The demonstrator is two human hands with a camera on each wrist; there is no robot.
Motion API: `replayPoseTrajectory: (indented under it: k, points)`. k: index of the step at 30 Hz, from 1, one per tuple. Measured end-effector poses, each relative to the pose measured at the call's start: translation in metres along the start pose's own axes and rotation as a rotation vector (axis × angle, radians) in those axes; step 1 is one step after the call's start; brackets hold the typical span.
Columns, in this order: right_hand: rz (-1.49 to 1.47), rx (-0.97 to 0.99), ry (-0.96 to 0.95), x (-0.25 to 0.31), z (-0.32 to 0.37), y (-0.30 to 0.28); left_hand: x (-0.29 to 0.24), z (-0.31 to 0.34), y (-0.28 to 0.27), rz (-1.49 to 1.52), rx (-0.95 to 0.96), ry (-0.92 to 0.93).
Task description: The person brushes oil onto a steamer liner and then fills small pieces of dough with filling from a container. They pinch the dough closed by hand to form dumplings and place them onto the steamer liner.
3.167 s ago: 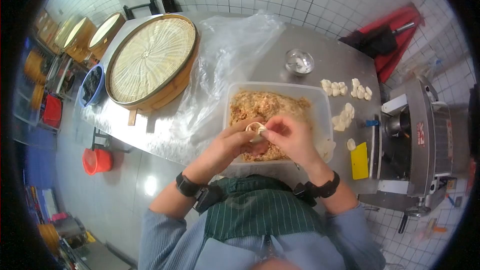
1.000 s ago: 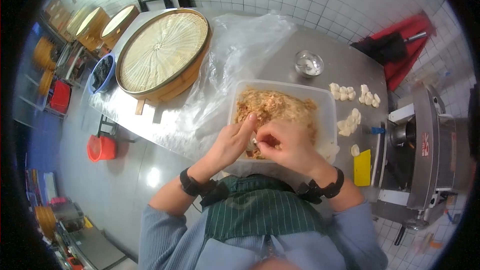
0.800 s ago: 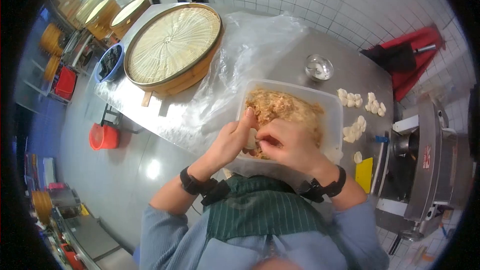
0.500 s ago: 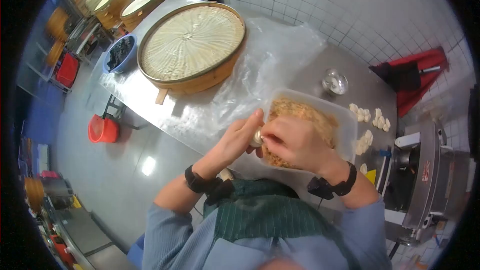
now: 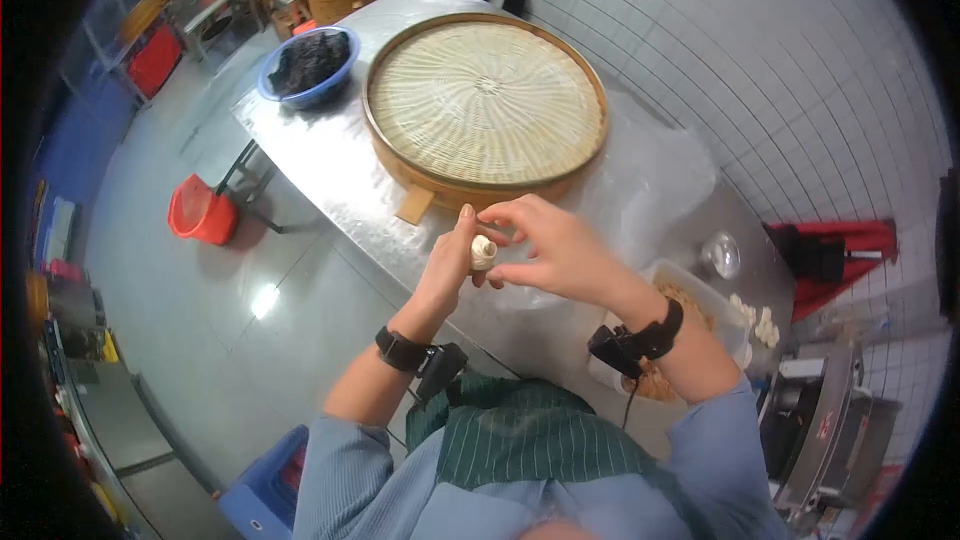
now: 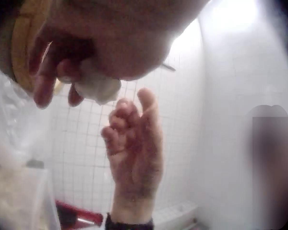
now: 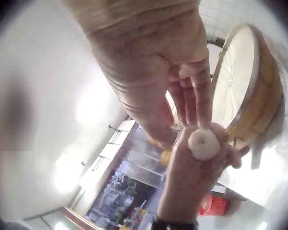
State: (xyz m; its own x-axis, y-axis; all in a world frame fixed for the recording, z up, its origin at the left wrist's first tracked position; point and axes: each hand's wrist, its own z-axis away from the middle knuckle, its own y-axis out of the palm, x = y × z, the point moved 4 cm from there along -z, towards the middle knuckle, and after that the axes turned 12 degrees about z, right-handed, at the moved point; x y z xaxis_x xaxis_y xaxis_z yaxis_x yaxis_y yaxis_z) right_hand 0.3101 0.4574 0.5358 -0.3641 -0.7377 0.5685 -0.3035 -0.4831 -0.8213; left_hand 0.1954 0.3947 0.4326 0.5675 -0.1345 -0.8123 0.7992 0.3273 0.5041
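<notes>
A small pleated dough bun (image 5: 483, 252) sits in the left hand (image 5: 448, 265), whose fingers and thumb lie around it. Close on its right, the right hand (image 5: 560, 250) has thumb and fingers apart, and nothing shows between them. In the left wrist view the bun (image 6: 100, 88) hangs below the left hand (image 6: 110, 40), with the right hand (image 6: 137, 148) separate and its fingers loosely bent. The right wrist view shows the bun's round, pinched top (image 7: 204, 144) beyond the fingertips of the right hand (image 7: 144, 62); whether they touch it, I cannot tell.
A round bamboo steamer (image 5: 485, 105) with a woven mat stands just beyond the hands. Behind it is a blue bowl (image 5: 312, 68). The filling tub (image 5: 735, 325), a glass bowl (image 5: 721, 255) and dough pieces (image 5: 766, 328) are at the right; clear plastic (image 5: 650, 175) lies between.
The view has swung left, and the hands with the bun have left the filling tub for a place near the steamer. The right fingers, earlier pinching the dough, have spread off it.
</notes>
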Motion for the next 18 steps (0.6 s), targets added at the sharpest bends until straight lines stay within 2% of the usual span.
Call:
replayPoseTrajectory:
  k: [2, 4, 6, 7, 8, 10, 12, 15, 17, 18]
  points:
    - [0.115, -0.015, -0.201, 0.003, -0.026, 0.024, 0.004, -0.012, -0.024, 0.056, -0.092, 0.018]
    - [0.026, -0.012, -0.220, 0.005, -0.053, 0.041, 0.000, -0.014, -0.037, 0.247, -0.108, -0.041]
    - [-0.151, 0.139, 0.046, -0.004, -0.083, 0.050, -0.011, -0.012, -0.047, 0.369, -0.172, -0.065]
    - [-0.046, 0.032, -0.023, -0.009, -0.101, 0.050, -0.005, -0.016, -0.062, 0.373, -0.135, -0.032]
    - [-0.043, 0.037, -0.033, -0.021, -0.118, 0.054, -0.001, -0.019, -0.074, 0.373, -0.096, 0.000]
    - [-0.207, 0.154, 0.022, -0.041, -0.145, 0.070, 0.001, -0.026, -0.088, 0.369, -0.165, -0.047]
    - [-0.138, 0.176, -0.028, -0.037, -0.155, 0.082, -0.012, -0.037, -0.086, 0.391, -0.228, -0.006]
    - [0.041, 0.161, -0.018, -0.048, -0.163, 0.092, -0.005, -0.058, -0.106, 0.437, -0.228, 0.023]
    - [-0.026, 0.017, 0.117, -0.058, -0.158, 0.093, -0.010, -0.054, -0.115, 0.468, -0.198, 0.028]
    - [-0.030, 0.023, 0.120, -0.062, -0.158, 0.096, -0.008, -0.054, -0.122, 0.469, -0.204, 0.023]
